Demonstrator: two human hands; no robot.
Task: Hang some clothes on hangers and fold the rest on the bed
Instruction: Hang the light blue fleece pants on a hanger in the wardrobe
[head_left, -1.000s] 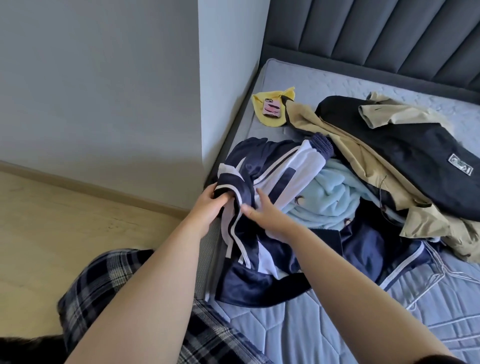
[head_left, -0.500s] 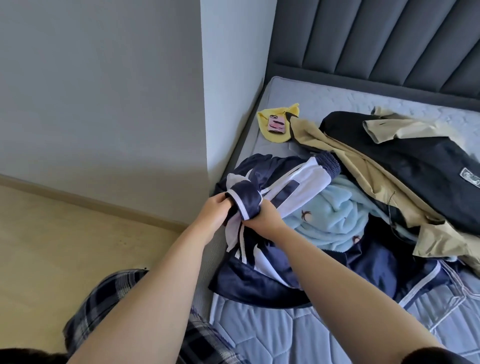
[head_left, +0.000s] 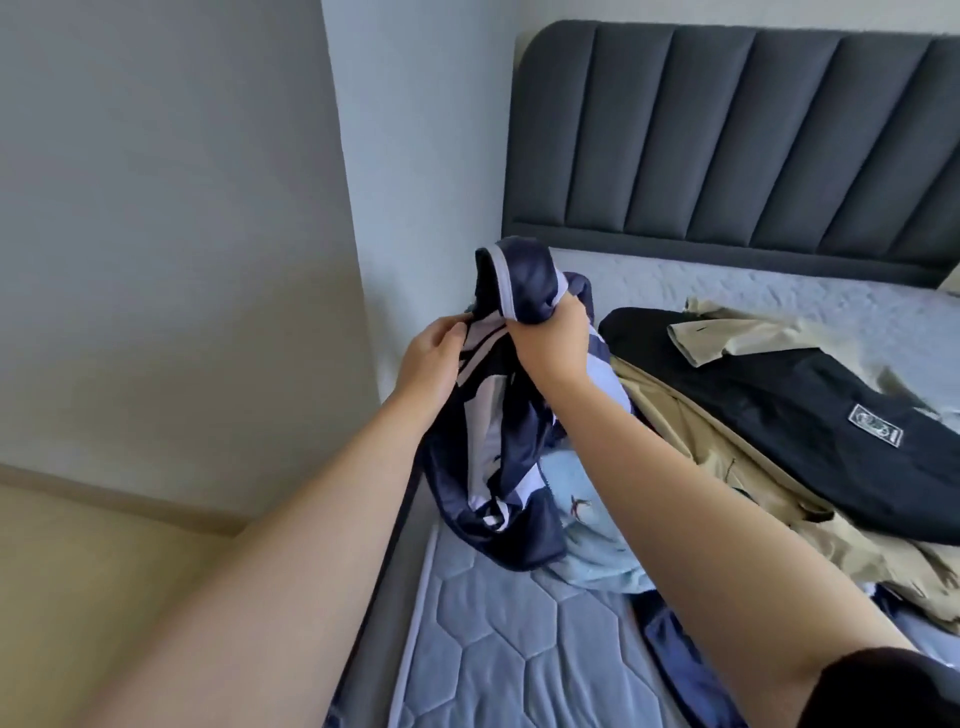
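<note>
1. Right hand (head_left: 553, 338): fist closed round the bunched top of the navy-and-white jacket (head_left: 498, 441), held high so the rest hangs below the fist, lower end resting on the bed (head_left: 493, 623).
2. Left hand (head_left: 434, 358): just beside the right, fingers curled, pinching a white-striped fold; probably hunting for the collar or shoulder to straighten it.
3. Light blue garment (head_left: 592, 545) lies under the right wrist; beige garment (head_left: 701, 447) and black garment (head_left: 779, 395) are piled to that hand's right, not yet sorted.

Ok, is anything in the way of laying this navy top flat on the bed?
Yes: the light blue garment lies under the hanging end of the navy top, beige clothes and a black garment to its right; the near mattress is bare.
</note>
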